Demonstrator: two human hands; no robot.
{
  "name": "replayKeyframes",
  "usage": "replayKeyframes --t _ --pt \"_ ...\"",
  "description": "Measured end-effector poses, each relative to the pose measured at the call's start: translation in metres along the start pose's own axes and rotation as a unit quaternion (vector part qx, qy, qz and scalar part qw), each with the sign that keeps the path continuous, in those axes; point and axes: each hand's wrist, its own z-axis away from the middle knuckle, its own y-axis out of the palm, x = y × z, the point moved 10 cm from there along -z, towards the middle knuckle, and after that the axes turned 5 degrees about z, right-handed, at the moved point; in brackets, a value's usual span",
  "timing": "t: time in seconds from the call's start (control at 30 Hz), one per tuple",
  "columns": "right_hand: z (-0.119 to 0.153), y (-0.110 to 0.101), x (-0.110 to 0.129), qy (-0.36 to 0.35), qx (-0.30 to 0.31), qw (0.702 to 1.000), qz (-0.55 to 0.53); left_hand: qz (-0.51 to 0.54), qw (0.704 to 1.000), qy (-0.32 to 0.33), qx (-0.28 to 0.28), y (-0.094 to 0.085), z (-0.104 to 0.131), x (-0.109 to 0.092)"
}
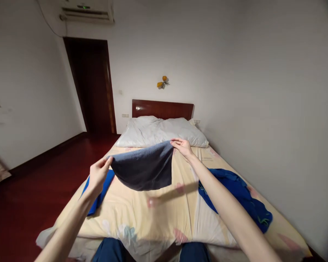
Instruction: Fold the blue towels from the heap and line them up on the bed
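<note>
A dark grey-blue cloth (146,169), towel-like in texture, hangs stretched in the air above the bed. My left hand (98,173) pinches its upper left corner between thumb and fingers. At the upper right corner, my right hand (182,146) grips the cloth and is held a little higher and farther away. The top edge slopes up to the right, and the lower part sags in a curve. Partly behind my left hand lies a folded blue cloth (101,196) on the bed. Beyond my right forearm is a crumpled blue cloth (235,193) with green marks.
The bed (164,225) has a pale yellow floral sheet. White pillows (164,131) lie against the brown headboard (162,108). A white wall (262,109) runs along the right. Dark red floor (38,193) and a dark door (90,87) are on the left.
</note>
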Motion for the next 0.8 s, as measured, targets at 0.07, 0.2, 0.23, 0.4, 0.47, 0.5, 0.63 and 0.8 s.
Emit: replayKeyframes --t 0.07,0.2,0.23,0.4,0.47,0.5,0.63,0.8 --pt "0.01 0.002 0.024 -0.01 0.003 1.0 0.002 0.03 0.999 0.008 0.019 -0.003 -0.018 -0.025" --pt "0.03 0.0 0.054 -0.021 -0.01 1.0 0.015 0.044 0.999 0.011 0.027 -0.007 -0.036 -0.059" --pt "0.034 -0.003 0.058 -0.022 -0.019 0.999 0.02 0.041 0.999 0.012 0.022 -0.007 -0.039 -0.065" --pt "0.054 -0.015 0.067 -0.008 -0.039 0.998 0.04 0.032 0.999 0.023 0.003 -0.003 -0.048 -0.087" --pt "0.065 -0.023 0.065 0.007 -0.039 0.998 0.047 0.026 0.999 0.018 0.009 0.001 -0.046 -0.09" --pt "0.073 -0.027 0.063 0.015 -0.039 0.998 0.053 0.02 1.0 0.014 0.017 0.004 -0.044 -0.09" --pt "0.109 -0.051 0.048 0.05 -0.045 0.995 0.074 -0.012 0.996 0.006 0.083 0.017 -0.025 -0.077" --pt "0.156 -0.091 0.014 0.12 -0.072 0.986 0.086 -0.056 0.98 -0.053 0.186 0.035 0.008 -0.028"
